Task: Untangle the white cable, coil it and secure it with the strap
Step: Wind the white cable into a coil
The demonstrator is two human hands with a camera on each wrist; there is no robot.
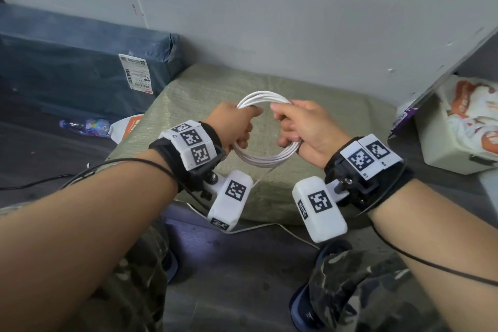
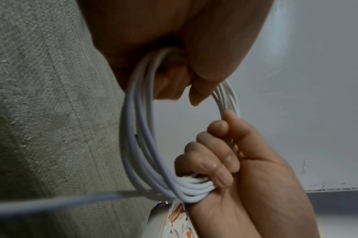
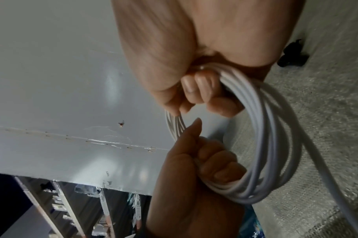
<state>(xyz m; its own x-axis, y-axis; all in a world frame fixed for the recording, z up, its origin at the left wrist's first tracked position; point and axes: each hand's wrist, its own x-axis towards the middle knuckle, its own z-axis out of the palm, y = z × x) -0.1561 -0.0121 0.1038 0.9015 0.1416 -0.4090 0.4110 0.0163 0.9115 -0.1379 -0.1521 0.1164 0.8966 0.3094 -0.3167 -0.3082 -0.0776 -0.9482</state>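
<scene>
The white cable (image 1: 265,160) is wound into a round coil of several loops, held upright above a green woven sack (image 1: 323,105). My left hand (image 1: 237,127) grips the coil's left side, fingers curled round the bundle (image 2: 133,145). On the coil's right side my right hand (image 1: 293,127) grips it the same way, its fingers (image 3: 194,90) wrapped round the strands (image 3: 275,145). A loose tail (image 3: 326,169) runs from the coil down toward the floor. A small black piece (image 3: 292,56) lies on the sack; I cannot tell if it is the strap.
A blue wrapped parcel (image 1: 67,62) with a label sits back left, a plastic bottle (image 1: 86,125) beside it. A white box (image 1: 452,153) with orange-printed bags stands at the right. A grey wall (image 1: 296,21) rises behind the sack. Dark slippers (image 1: 304,304) are near my knees.
</scene>
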